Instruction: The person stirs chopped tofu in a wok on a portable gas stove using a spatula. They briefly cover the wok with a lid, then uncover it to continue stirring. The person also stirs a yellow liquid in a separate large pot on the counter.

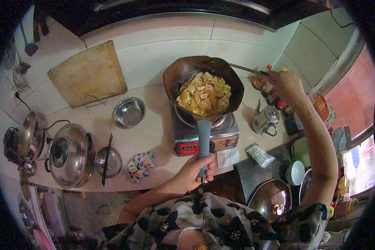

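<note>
My left hand [195,170] is closed around the grey handle [204,137] of a dark, angular-rimmed wok [236,84]. The wok rests over a portable stove [231,132] and holds pale yellowish food pieces [203,93], some of them flat slices. Raised at the right of the wok, my right hand [286,86] grips a long thin-handled cooking utensil [248,69]. The utensil's dark head lies against the inner far side of the wok, above the food.
A metal pot [265,120] with a spout stands right of the stove, near seasoning jars [259,83]. To the left are a steel bowl [129,112], a cutting board [89,75], a bowl [115,162] with chopsticks across it, a spotted cloth [140,166] and a lidded pot [70,156].
</note>
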`<move>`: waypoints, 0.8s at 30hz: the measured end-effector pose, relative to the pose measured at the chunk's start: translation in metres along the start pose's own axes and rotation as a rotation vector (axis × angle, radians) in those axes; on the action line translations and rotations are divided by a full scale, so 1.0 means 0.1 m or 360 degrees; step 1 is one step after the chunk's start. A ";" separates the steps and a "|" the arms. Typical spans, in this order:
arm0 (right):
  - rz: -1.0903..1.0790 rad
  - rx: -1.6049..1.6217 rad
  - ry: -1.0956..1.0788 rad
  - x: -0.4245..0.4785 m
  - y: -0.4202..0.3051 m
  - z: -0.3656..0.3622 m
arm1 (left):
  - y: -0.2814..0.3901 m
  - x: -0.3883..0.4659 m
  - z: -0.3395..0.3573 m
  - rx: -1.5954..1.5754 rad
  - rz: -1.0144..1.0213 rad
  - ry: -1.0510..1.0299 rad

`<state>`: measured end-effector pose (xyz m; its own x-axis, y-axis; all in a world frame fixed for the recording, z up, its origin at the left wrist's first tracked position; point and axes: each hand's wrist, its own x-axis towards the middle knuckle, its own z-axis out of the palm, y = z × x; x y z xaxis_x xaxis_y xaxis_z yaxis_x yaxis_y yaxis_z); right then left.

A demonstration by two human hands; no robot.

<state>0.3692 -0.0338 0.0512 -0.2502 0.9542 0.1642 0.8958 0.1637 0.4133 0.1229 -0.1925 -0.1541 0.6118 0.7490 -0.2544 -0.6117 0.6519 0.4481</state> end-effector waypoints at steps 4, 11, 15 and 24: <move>0.0041 0.0058 -0.0140 -0.06 0.20 0.40 | 0.02 0.00 0.05 0.0040 -0.0040 0.0089; -0.0033 0.0656 -0.0122 -0.25 0.21 0.35 | 0.01 0.00 0.02 0.0022 -0.0018 0.0024; 0.0073 0.0428 0.0058 -0.37 0.19 0.08 | 0.02 0.00 0.02 0.0042 -0.0011 0.0053; 0.0164 0.0330 0.0116 -0.53 0.34 -0.10 | 0.02 0.00 0.02 0.0035 -0.0010 0.0003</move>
<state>0.4092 -0.0815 0.0656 -0.1724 0.9492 0.2633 0.9724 0.1212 0.1995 0.1226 -0.1919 -0.1514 0.6146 0.7453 -0.2587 -0.5967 0.6536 0.4655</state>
